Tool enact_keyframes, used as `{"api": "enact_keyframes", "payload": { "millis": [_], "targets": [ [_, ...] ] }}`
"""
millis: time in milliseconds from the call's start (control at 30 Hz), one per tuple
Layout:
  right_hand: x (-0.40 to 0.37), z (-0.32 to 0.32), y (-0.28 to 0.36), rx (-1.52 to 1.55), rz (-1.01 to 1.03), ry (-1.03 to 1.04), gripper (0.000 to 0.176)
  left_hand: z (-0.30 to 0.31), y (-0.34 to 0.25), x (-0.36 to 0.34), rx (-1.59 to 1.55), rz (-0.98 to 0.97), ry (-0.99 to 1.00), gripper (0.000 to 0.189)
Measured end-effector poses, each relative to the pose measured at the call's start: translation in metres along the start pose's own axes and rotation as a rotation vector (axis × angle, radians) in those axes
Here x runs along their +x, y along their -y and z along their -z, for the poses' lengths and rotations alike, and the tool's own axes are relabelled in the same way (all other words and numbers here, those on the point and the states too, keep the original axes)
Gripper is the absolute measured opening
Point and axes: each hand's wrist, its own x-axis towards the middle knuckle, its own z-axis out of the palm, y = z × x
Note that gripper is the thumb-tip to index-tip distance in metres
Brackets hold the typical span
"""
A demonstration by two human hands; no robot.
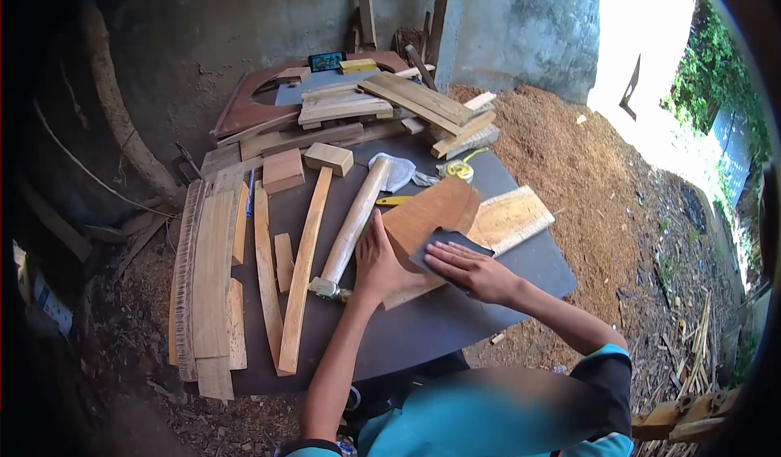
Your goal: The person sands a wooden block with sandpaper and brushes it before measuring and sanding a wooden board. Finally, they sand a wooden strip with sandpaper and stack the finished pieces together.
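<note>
My left hand (379, 263) grips the near left edge of a reddish-brown wooden block (429, 213), with its fingers along the side. The block rests tilted over a pale wooden board (517, 219) on the dark tabletop (407, 335). My right hand (472, 271) lies on a dark sheet of sandpaper (446, 237), pressing it against the block's near right face. Just left of my left hand is a long, pale round rod (358, 217) with a shiny end. A small yellow tool (394, 201) shows partly behind the block.
Wood strips (305, 270) and a mallet-like piece with a block head (329, 158) lie to the left. A white cloth (395, 172) and yellow tape measure (460, 169) sit beyond the block. Stacked boards (346, 109) and a phone (327, 63) stand farther back; sawdust (569, 188) is heaped at right.
</note>
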Motion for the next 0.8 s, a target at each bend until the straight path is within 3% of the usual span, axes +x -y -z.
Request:
{"api": "enact_keyframes", "payload": {
  "millis": [67,100,133,200,233,367,467,533,700,733,800],
  "targets": [
    [-0.016,-0.014,-0.064,-0.107,-0.031,-0.157,0.057,0.001,-0.002,0.000,-0.005,0.043,0.038,0.139],
    [-0.016,0.000,-0.076,-0.049,-0.337,-0.157,0.056,0.001,-0.003,0.000,0.003,0.043,0.036,0.138],
    [-0.016,0.001,-0.073,-0.162,-0.348,-0.172,0.055,0.001,-0.005,-0.001,0.007,0.045,0.039,0.138],
    [-0.018,-0.015,-0.025,-0.101,-0.055,-0.137,0.054,0.004,-0.006,0.006,0.005,0.039,0.015,0.137],
    [-0.019,-0.008,-0.017,-0.045,-0.018,-0.078,0.055,0.005,-0.005,0.006,-0.001,0.035,0.009,0.136],
    [-0.016,-0.020,-0.048,-0.208,-0.320,-0.277,0.051,-0.002,-0.002,-0.003,0.010,0.008,0.007,0.134],
    [-0.010,0.001,-0.032,-0.044,-0.031,-0.027,0.057,-0.002,0.000,0.003,0.016,-0.002,-0.030,0.136],
    [-0.013,0.000,-0.097,-0.161,-0.237,-0.145,0.058,-0.002,-0.002,-0.002,0.017,0.023,-0.017,0.138],
    [0.011,0.019,-0.011,0.059,0.102,0.087,0.055,-0.006,0.005,-0.003,-0.029,0.000,-0.013,0.139],
    [0.004,-0.003,-0.059,0.002,0.013,0.033,0.061,-0.003,0.003,-0.002,-0.013,0.017,-0.010,0.139],
    [0.005,0.003,-0.071,-0.019,-0.170,-0.052,0.060,-0.003,-0.003,-0.003,0.014,0.062,0.006,0.139]
  ]
}}
